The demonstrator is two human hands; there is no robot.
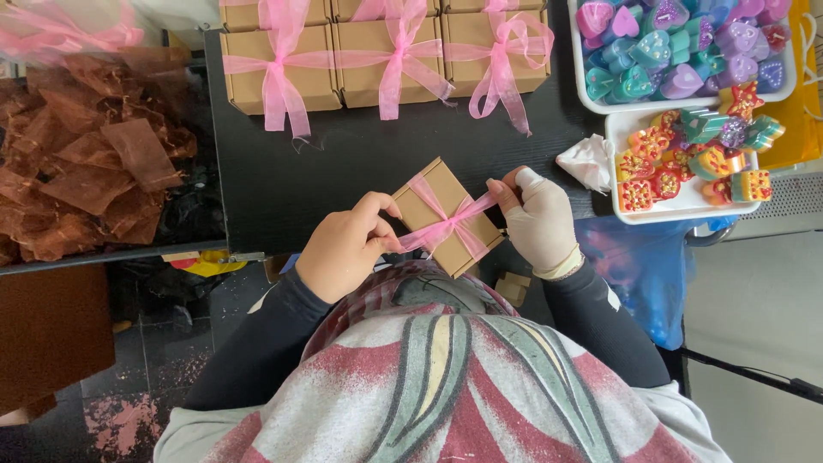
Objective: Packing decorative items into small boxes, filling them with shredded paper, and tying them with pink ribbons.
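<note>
- The person holds a small brown cardboard box (446, 214) just above the near edge of the black tabletop (343, 163), turned cornerwise, with a pink ribbon (450, 225) crossed over its lid.
- The left hand (347, 244) pinches one ribbon end at the box's near-left side, fingers pressed together on it.
- The right hand (540, 219), in a pale glove, pinches the other ribbon end with its fingers (501, 193) and draws it taut toward the right.
- The step in hand looks like tying: the ribbon is wrapped, no bow yet.
- The next move likely calls for even tension on both ends and a loop formed over the crossing.
- Finished bowed boxes (386, 56) line the far edge; white trays of coloured heart and star pieces (686, 103) sit at the far right corner.
</note>
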